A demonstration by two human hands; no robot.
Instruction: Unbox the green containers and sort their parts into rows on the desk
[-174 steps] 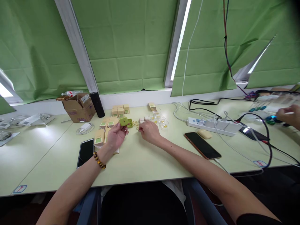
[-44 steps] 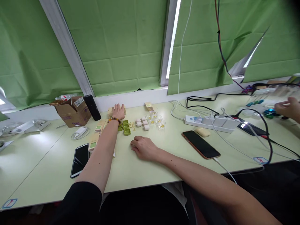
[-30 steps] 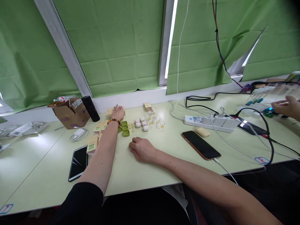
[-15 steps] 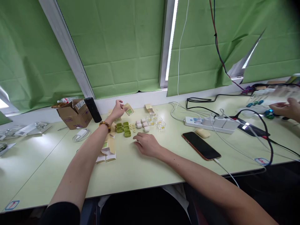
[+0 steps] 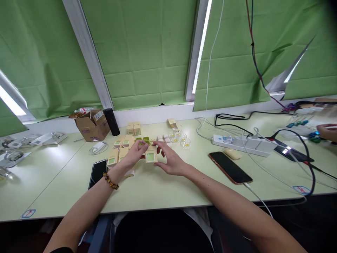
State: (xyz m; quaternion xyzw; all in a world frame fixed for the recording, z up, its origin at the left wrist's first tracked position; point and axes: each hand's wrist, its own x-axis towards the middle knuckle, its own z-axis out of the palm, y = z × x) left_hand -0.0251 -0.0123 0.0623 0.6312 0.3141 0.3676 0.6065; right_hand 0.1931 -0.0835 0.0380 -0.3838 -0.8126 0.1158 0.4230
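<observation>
My left hand [image 5: 137, 153] pinches the left edge of a small beige cardboard box [image 5: 151, 156] with a green square window, held above the table in front of me. On the box's right side, my right hand [image 5: 170, 161] grips it between thumb and fingers. I cannot tell whether the box is flat or opened out. Just behind it are green square trays [image 5: 145, 140], partly hidden by my hands, and tiny yellow pieces. Pale pinkish rounded blocks [image 5: 166, 140] and clear cups with yellow centres [image 5: 183, 138] lie to the right. More beige boxes [image 5: 113, 157] lie left, partly behind my left hand.
Small upright boxes [image 5: 133, 128] stand at the back. A carton [image 5: 92, 125], a black cylinder [image 5: 111, 121] and a white charger [image 5: 99, 145] are left. One phone [image 5: 98, 171] lies by my left forearm, another [image 5: 230, 168] at right near a power strip [image 5: 243, 144]. Another person's hand [image 5: 328, 132] shows far right.
My left hand has brought the box from the back of the table toward me. My right hand has risen from the tabletop and taken hold of it. The view has shifted slightly.
</observation>
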